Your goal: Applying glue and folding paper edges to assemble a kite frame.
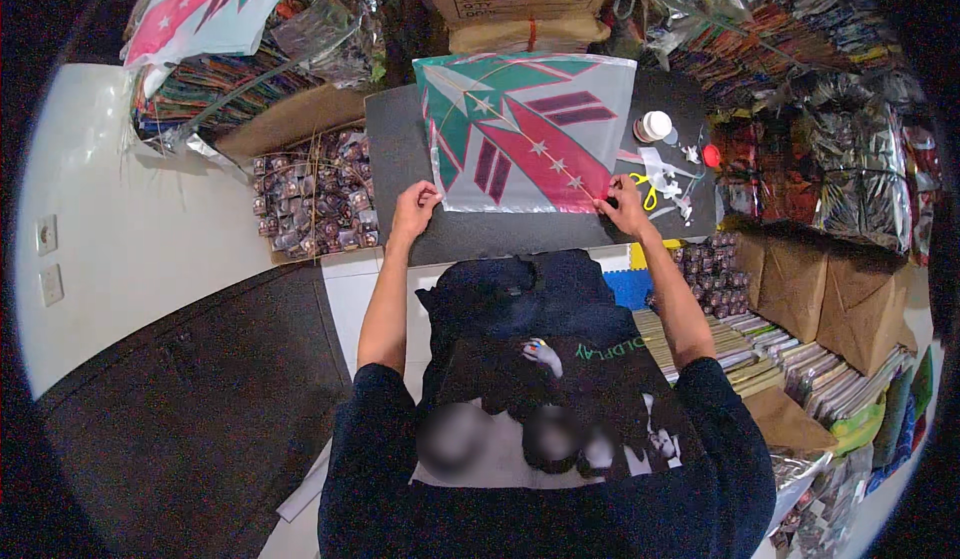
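On the dark table (680,223), in front of the person, a thin sheet (545,109) in white, green and red, with white stars, lies spread almost flat, its lower edge turned toward the body. The left hand (413,213) seems to pinch the lower left corner between thumb and fingers, and the right hand (627,207) has its fingertips closed on the lower right corner. Across the sheet goes a thin pale line (520,134), maybe a stick, slanting from the upper left down to the right hand; whether it is fastened, I cannot tell. In my judgement, the opening out of the sheet is done, while the work at its corners is not yet finished, since both hands are busy there. Near the right hand lie the yellow scissors (648,195), which no hand touches, with white scraps (660,172) close by; some cutting is probably done. Farther back stands a jar with white lid (655,127), and a red cap (711,155) lies to its right.
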`<action>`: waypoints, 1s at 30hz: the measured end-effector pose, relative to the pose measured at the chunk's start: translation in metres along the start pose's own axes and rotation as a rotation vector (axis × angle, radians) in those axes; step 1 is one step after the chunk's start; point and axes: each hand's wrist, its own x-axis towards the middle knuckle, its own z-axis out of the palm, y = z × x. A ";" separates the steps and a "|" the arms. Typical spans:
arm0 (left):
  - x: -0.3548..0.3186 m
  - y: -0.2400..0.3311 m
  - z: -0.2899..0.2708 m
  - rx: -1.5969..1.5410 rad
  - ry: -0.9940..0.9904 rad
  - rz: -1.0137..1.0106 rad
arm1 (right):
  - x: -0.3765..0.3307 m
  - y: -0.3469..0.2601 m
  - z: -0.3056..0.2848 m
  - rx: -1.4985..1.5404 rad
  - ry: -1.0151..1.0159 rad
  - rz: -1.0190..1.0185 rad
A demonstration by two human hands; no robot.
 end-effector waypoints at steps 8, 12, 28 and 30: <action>0.006 0.016 -0.002 0.127 0.128 0.189 | 0.028 -0.002 -0.011 -0.026 -0.024 0.029; 0.007 0.027 0.004 0.166 0.163 0.188 | 0.036 -0.005 -0.019 0.021 -0.071 0.068; 0.000 0.003 0.021 0.443 0.274 0.389 | 0.048 0.012 -0.023 -0.130 0.067 -0.152; 0.001 0.008 0.020 0.423 0.284 0.403 | 0.049 0.015 -0.025 -0.119 0.064 -0.178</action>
